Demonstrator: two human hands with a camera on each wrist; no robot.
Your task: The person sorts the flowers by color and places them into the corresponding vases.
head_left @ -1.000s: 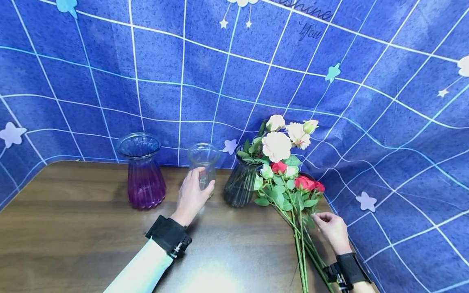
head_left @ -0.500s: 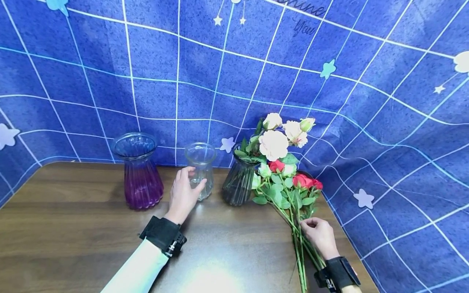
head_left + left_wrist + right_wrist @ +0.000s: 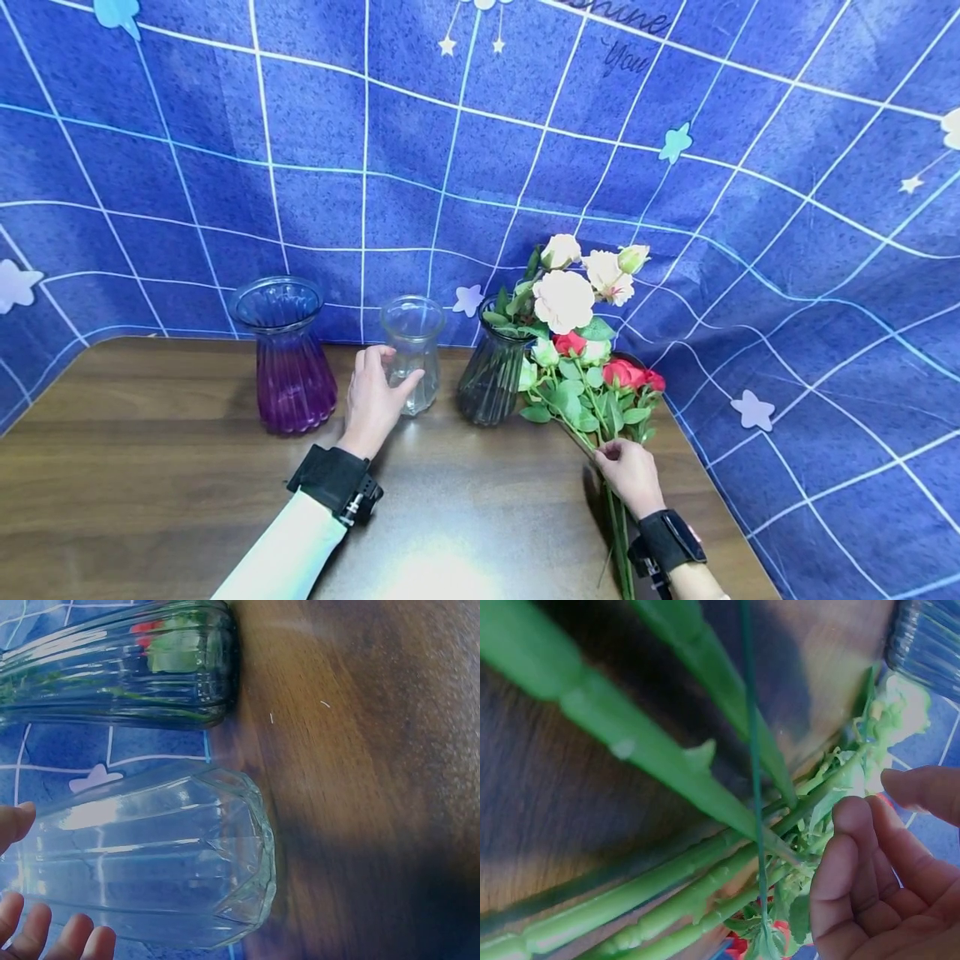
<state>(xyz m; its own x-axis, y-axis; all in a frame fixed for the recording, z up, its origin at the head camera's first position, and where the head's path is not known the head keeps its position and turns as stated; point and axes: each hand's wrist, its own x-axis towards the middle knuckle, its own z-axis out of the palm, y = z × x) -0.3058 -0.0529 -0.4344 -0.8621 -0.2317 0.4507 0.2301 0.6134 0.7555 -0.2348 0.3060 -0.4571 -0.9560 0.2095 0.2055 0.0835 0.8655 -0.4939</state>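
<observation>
flower stems (image 3: 621,546): right hand (image 3: 632,477) has shifted left over them

Three vases stand in a row along the far side of the surface (image 3: 187,500), before the backdrop (image 3: 375,167). The left fingers (image 3: 34,930) are between the leftmost vase (image 3: 296,375) and the middle vase (image 3: 427,362), close to the latter. The rightmost vase (image 3: 487,383) holds upper roses (image 3: 562,300) leaning right; beside it, loose roses (image 3: 626,375) lie on the surface, stems (image 3: 621,542) toward the near side, the right fingers (image 3: 840,877) at them.
</observation>
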